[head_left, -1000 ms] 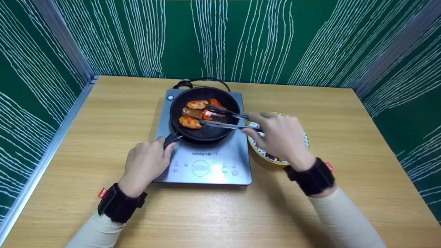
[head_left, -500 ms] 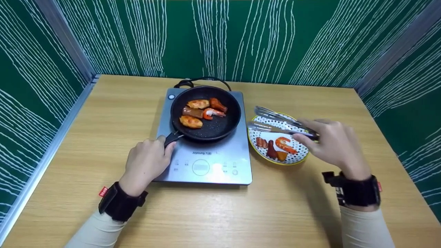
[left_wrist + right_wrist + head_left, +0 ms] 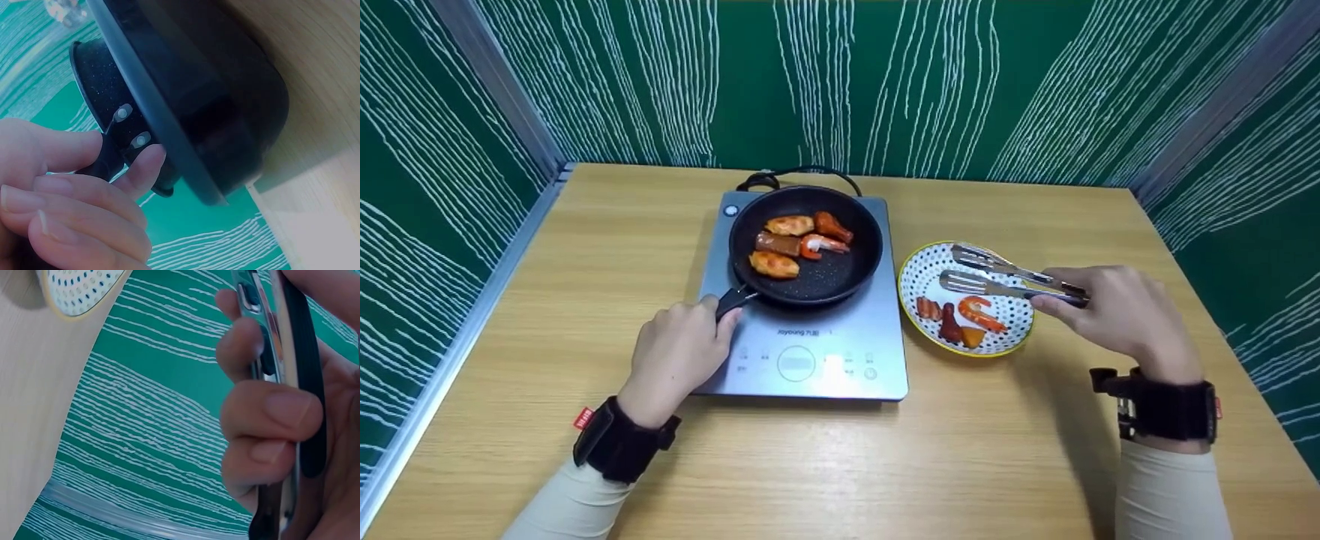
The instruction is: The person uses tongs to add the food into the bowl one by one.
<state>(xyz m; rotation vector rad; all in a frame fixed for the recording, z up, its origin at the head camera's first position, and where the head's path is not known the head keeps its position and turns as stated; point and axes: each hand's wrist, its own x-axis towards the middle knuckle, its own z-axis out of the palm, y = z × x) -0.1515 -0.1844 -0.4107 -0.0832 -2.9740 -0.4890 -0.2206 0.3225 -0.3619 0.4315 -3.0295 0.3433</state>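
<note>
While the left hand [image 3: 681,352] grips the black handle [image 3: 735,302] of the pan [image 3: 821,285], fingers curled round it, the right hand [image 3: 1117,311] holds metal tongs [image 3: 997,289], fingers wrapped round their grip end. Tong arms spread apart, nothing between them; tips are over the plate [image 3: 926,281], can't tell if touching it. Pan sits flat on the silver cooktop [image 3: 847,330], toward its far end. In the pan: two chicken wings [image 3: 790,226], one at the far side, one near the handle; a brown slab [image 3: 778,244] between them; a shrimp [image 3: 814,246] just beside the slab; a drumstick [image 3: 832,227] behind the shrimp. Plate is white with black dots and a yellow rim, on the wooden table [image 3: 840,465] just right of the cooktop. On its near part: striped meat piece [image 3: 928,308], dark red drumstick [image 3: 949,326], orange wedge [image 3: 973,337] and second shrimp [image 3: 988,323], close together. Black cord [image 3: 817,171] behind the pan. Black band [image 3: 624,442] on left wrist, matching band [image 3: 1174,409] on right.
</note>
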